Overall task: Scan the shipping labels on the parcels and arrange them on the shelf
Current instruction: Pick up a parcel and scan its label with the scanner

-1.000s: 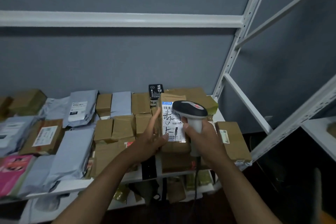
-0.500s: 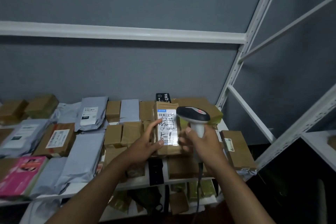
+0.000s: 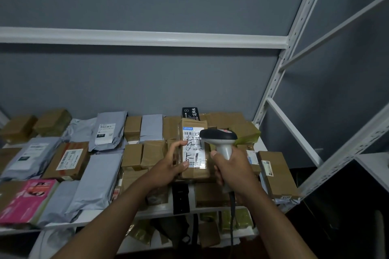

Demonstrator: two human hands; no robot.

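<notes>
While a brown parcel [image 3: 194, 153] is gripped upright by the left hand [image 3: 168, 166] above the shelf [image 3: 214, 209], a scanner [image 3: 221, 141] is clasped in the right hand [image 3: 233, 168] beside its label [image 3: 194, 147].

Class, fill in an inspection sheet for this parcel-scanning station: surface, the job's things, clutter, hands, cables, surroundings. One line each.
Surface: white metal shelf, almost wholly covered with parcels.
Job's things: brown cardboard parcel with a white shipping label, held upright; grey handheld barcode scanner with a dark head, head beside the label.
Clutter: grey plastic mailer bags, other brown boxes, a pink packet, a black box at the back.
Hands: left hand holds the parcel's left edge; right hand grips the scanner handle.
Cables: dark scanner cable hangs from the handle.
Surroundings: grey wall, bare white upper shelf rail.
</notes>
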